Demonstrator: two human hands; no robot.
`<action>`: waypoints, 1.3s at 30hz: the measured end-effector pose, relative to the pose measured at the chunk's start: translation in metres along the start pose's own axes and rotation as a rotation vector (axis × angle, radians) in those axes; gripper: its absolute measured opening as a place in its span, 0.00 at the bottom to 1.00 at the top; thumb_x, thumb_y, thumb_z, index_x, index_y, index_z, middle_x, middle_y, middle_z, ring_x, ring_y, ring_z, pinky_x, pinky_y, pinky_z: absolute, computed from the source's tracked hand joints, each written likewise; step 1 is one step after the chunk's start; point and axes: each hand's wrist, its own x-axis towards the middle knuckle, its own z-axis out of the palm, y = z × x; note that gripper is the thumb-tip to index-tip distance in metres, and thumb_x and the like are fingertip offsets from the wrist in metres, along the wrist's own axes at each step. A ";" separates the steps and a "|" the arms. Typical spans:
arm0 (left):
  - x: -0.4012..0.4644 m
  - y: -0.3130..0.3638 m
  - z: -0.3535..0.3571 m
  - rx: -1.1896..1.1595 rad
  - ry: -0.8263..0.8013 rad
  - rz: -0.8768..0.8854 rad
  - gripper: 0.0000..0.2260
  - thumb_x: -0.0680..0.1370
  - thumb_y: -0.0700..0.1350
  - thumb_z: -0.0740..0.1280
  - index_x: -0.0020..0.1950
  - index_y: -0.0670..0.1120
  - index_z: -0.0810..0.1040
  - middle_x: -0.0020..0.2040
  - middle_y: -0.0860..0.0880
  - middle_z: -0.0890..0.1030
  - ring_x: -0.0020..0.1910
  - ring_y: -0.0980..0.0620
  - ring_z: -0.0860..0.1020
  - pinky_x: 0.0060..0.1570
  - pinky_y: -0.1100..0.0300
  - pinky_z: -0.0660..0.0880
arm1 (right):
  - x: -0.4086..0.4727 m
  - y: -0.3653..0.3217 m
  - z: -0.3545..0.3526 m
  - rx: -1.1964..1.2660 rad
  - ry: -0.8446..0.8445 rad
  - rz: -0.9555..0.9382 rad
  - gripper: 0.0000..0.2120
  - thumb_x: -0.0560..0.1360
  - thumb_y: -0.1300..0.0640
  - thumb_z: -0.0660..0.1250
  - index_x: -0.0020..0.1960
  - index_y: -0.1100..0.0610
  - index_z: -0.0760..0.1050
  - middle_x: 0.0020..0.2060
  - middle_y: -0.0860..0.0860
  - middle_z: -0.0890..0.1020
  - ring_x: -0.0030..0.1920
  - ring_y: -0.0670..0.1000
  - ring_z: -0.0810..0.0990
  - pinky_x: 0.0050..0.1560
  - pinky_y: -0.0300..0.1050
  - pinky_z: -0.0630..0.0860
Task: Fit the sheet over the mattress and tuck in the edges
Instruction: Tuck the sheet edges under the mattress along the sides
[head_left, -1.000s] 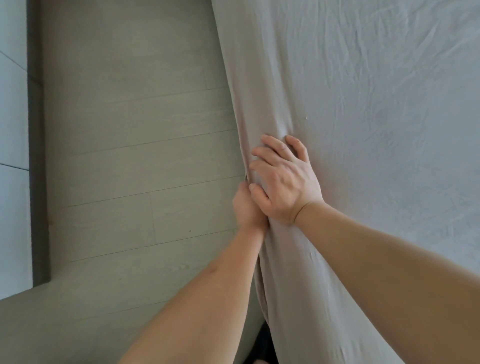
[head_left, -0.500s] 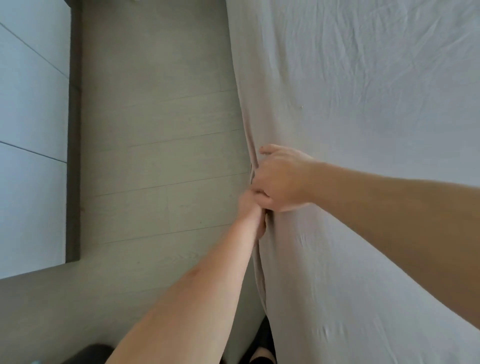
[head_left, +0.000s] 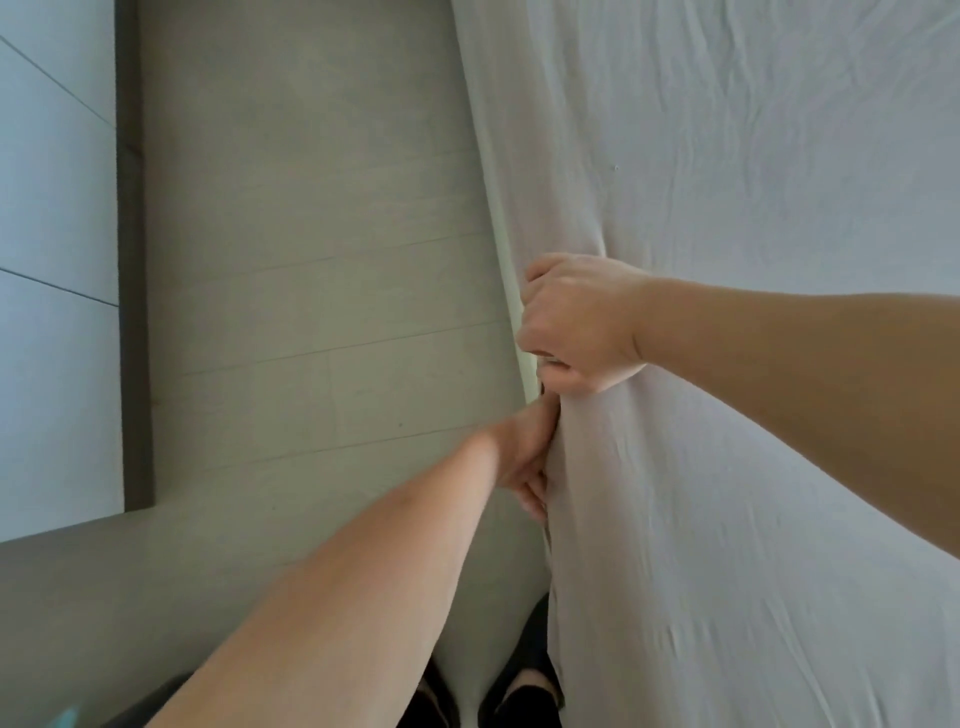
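A pale grey wrinkled sheet (head_left: 727, 182) covers the mattress, which fills the right half of the view. Its left side hangs down the mattress edge (head_left: 498, 171). My right hand (head_left: 576, 322) sits at that edge, fingers curled over the side and closed on a fold of the sheet. My left hand (head_left: 524, 457) is just below it, pressed against the side of the mattress with its fingers pushed in under the sheet's edge; the fingertips are partly hidden by fabric.
Grey wood-look floor (head_left: 311, 312) runs along the left of the bed. A white panel with a dark frame (head_left: 57, 260) stands at the far left. My feet in dark slippers (head_left: 519, 691) are close to the bed at the bottom.
My right hand has turned from lying flat on top of the sheet to gripping over the edge. My left hand has slid lower along the mattress side. The view has shifted left.
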 end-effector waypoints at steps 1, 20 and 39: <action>-0.001 0.003 -0.006 0.162 0.012 -0.085 0.30 0.80 0.64 0.46 0.43 0.43 0.79 0.38 0.41 0.84 0.35 0.40 0.82 0.37 0.52 0.77 | 0.000 -0.002 0.000 0.007 0.003 0.003 0.15 0.69 0.46 0.58 0.29 0.49 0.56 0.27 0.48 0.76 0.35 0.53 0.69 0.60 0.50 0.71; 0.001 -0.046 -0.003 -0.268 0.436 0.603 0.11 0.72 0.28 0.60 0.42 0.38 0.81 0.33 0.46 0.78 0.32 0.50 0.73 0.30 0.60 0.69 | -0.036 -0.095 0.003 0.092 -0.101 0.103 0.22 0.73 0.45 0.50 0.32 0.50 0.78 0.31 0.45 0.78 0.40 0.51 0.74 0.68 0.51 0.65; -0.001 -0.130 0.069 -0.314 0.644 0.694 0.04 0.71 0.42 0.69 0.41 0.41 0.78 0.36 0.47 0.79 0.36 0.51 0.76 0.35 0.59 0.74 | -0.097 -0.201 0.023 0.203 0.111 0.158 0.12 0.75 0.54 0.59 0.50 0.54 0.80 0.51 0.49 0.82 0.58 0.57 0.77 0.75 0.55 0.61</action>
